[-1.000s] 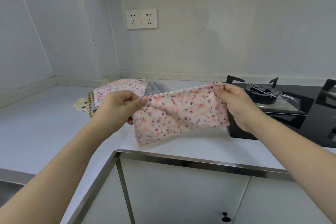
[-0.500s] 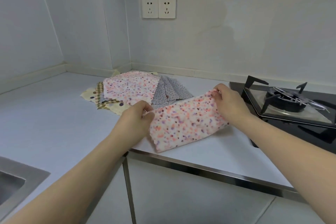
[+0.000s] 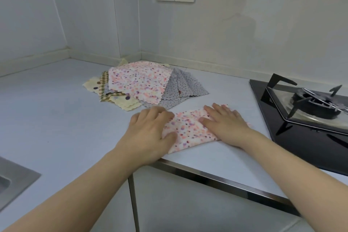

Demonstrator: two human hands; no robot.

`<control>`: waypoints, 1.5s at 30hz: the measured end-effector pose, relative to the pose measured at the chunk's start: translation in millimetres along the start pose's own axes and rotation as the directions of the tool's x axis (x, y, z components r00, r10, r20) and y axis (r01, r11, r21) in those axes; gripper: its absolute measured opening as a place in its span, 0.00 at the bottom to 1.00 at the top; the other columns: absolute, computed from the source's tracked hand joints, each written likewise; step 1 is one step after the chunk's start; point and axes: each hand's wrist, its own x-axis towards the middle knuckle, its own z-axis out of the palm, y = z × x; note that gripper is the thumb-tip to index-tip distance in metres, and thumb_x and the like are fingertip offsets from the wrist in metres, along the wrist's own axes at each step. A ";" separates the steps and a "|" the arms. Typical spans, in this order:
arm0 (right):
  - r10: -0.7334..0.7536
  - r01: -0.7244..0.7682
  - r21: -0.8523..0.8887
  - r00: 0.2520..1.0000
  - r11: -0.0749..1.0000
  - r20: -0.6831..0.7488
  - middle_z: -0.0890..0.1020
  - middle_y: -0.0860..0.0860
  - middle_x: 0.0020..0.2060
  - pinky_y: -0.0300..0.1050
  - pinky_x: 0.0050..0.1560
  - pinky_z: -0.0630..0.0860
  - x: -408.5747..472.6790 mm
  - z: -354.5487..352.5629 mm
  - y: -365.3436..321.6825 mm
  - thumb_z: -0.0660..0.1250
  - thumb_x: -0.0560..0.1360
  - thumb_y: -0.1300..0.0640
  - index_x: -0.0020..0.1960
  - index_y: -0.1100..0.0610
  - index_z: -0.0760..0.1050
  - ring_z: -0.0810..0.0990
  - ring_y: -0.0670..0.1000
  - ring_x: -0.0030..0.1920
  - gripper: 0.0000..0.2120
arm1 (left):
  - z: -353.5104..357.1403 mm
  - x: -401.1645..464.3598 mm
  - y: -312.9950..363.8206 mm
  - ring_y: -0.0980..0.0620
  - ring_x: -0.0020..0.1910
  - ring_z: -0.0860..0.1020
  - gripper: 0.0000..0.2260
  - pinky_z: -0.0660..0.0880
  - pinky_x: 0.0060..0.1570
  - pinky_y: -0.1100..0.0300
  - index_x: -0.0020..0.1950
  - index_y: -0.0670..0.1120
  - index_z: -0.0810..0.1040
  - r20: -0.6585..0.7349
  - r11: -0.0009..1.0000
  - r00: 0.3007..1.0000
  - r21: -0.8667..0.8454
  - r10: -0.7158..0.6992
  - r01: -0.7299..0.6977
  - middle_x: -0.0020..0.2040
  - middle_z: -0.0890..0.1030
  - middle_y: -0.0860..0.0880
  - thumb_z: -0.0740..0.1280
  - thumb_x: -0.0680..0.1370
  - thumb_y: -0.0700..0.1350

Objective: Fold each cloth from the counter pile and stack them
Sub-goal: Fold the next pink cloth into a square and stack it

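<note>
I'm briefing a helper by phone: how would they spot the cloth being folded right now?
Start at the black gas stove and look just left along the counter's front edge. The pink-speckled folded cloth lies flat there under both hands, apart from the loose pile behind it.

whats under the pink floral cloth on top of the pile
Under the pink floral cloth show edges of grey dotted cloths, a checked cloth and cream dotted cloths. Their middles, and anything deeper, are covered.

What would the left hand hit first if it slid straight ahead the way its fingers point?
Probably the pile of cloths: the left hand, flat on the folded cloth, points toward the pile's near grey edge, though the exact line is uncertain.
</note>
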 end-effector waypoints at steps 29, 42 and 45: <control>0.102 -0.103 -0.002 0.994 0.995 -0.040 0.44 0.48 0.78 0.62 0.73 0.37 4.6 -5.2 41.3 0.40 0.81 0.44 0.78 0.49 0.42 0.41 0.51 0.77 0.27 | 36.7 52.2 96.4 0.48 0.78 0.48 0.29 0.44 0.76 0.44 0.79 0.44 0.50 0.242 0.989 0.964 0.125 -0.109 0.081 0.80 0.52 0.46 0.49 0.82 0.57; 0.270 -0.304 -0.078 0.917 0.949 -0.293 0.70 0.60 0.63 0.53 0.60 0.65 -8.1 -18.7 41.4 0.54 0.78 0.38 0.65 0.62 0.66 0.68 0.61 0.63 0.29 | 1.9 8.0 23.5 0.54 0.78 0.40 0.37 0.42 0.77 0.52 0.80 0.52 0.42 0.383 0.963 0.897 0.231 -0.222 0.139 0.80 0.42 0.52 0.37 0.73 0.67; 0.230 -0.241 -0.004 0.932 0.970 -0.279 0.73 0.60 0.59 0.50 0.49 0.66 -10.3 -18.3 38.1 0.56 0.79 0.42 0.61 0.62 0.69 0.72 0.61 0.59 0.24 | 6.5 4.1 22.3 0.54 0.78 0.44 0.31 0.44 0.76 0.55 0.80 0.52 0.45 0.283 0.961 0.940 0.251 -0.189 0.117 0.80 0.46 0.51 0.42 0.79 0.64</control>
